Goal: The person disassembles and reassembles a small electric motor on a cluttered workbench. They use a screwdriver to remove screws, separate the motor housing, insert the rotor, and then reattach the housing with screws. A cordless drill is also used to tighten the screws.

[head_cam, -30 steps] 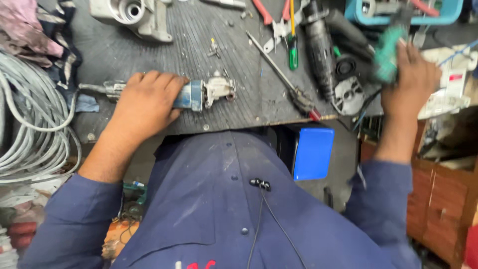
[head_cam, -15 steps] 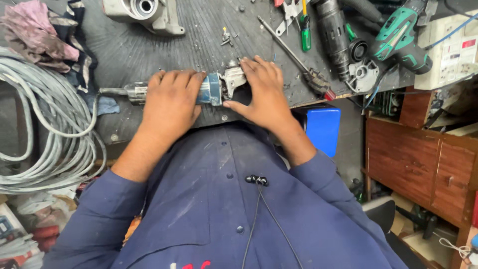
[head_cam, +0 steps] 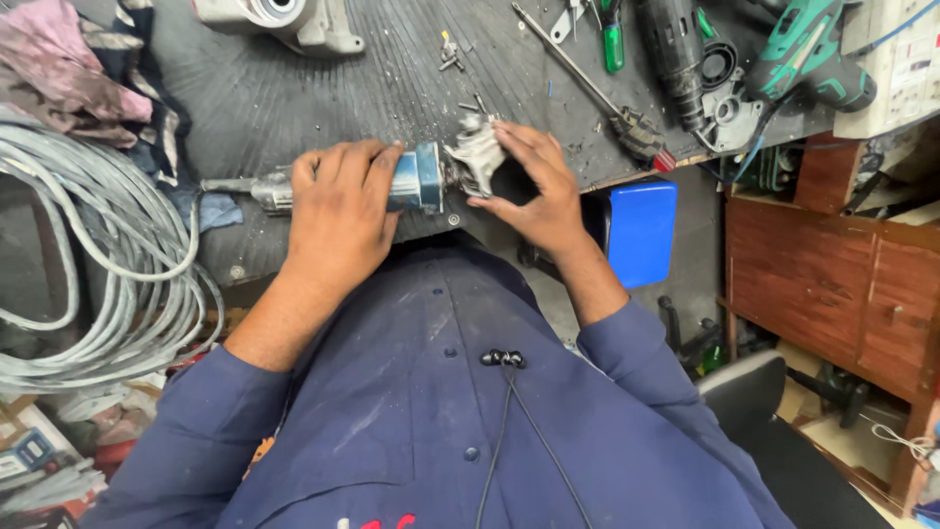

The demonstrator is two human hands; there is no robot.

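Beside the hands' blue grinder (head_cam: pixel 416 178) lie loose screws (head_cam: pixel 450 54).

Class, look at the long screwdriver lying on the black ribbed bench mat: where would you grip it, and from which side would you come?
Grip the long screwdriver by its thick handle end near the mat's front edge, coming from above. It lies flat and diagonal, and that end looks clear of other tools.

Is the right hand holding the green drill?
No, the right hand grips the grey metal head of the blue power tool; the green drill lies untouched at the bench's far right.
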